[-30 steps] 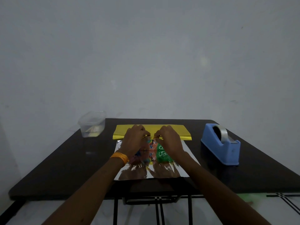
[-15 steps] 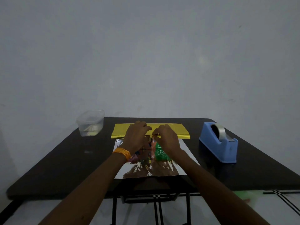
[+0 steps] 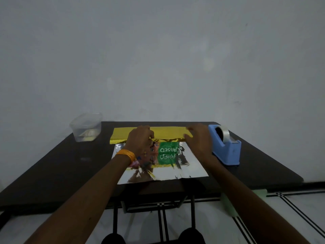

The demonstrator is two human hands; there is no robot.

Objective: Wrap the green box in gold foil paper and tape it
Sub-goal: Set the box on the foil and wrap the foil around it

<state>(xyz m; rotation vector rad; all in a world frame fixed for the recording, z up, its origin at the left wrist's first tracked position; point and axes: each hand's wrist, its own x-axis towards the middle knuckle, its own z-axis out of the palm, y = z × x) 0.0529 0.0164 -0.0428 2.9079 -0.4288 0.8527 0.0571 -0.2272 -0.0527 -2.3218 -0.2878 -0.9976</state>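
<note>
One green box (image 3: 168, 153) lies on one gold foil sheet (image 3: 121, 134); left hand (image 3: 139, 141) fingers clamp its fold, right hand (image 3: 199, 140) fingers pinch it.

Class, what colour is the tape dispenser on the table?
The tape dispenser is light blue, clearest in the head view.

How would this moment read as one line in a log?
step: folding | left hand holds gold foil at green box | right hand on fold's right end, grip unclear | tape dispenser untouched
</note>
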